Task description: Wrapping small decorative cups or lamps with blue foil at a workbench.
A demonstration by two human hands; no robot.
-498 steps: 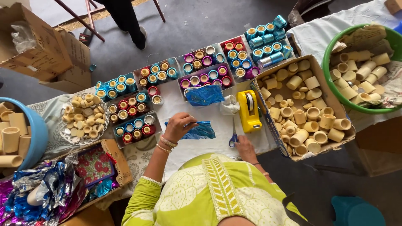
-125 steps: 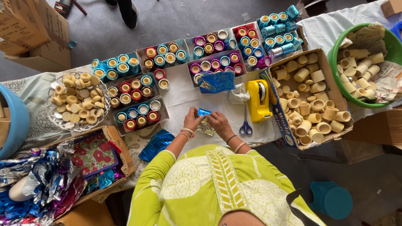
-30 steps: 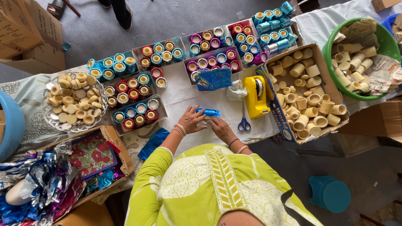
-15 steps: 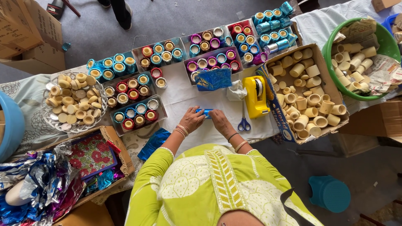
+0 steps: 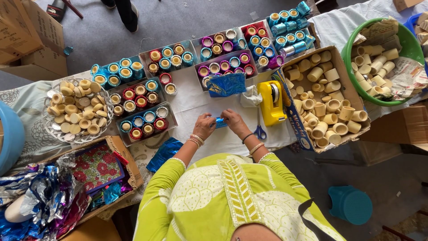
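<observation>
Foil wrap in progress: both hands pinching one small blue foil-covered piece [image 5: 219,122].
Left hand [image 5: 204,126] and right hand [image 5: 233,122] closed on its ends; pull foil taut, tape dispenser [image 5: 272,102] just beyond right hand.

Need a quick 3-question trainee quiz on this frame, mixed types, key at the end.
1. True or false: both hands hold the blue foil-wrapped piece.
2. What lies right beside the yellow tape dispenser? A) blue-handled scissors B) a hammer C) a cup
3. Fill in: the bare cream rolls fill a ____ box.

Key:
1. True: left hand and right hand meet on it.
2. A
3. cardboard
</observation>
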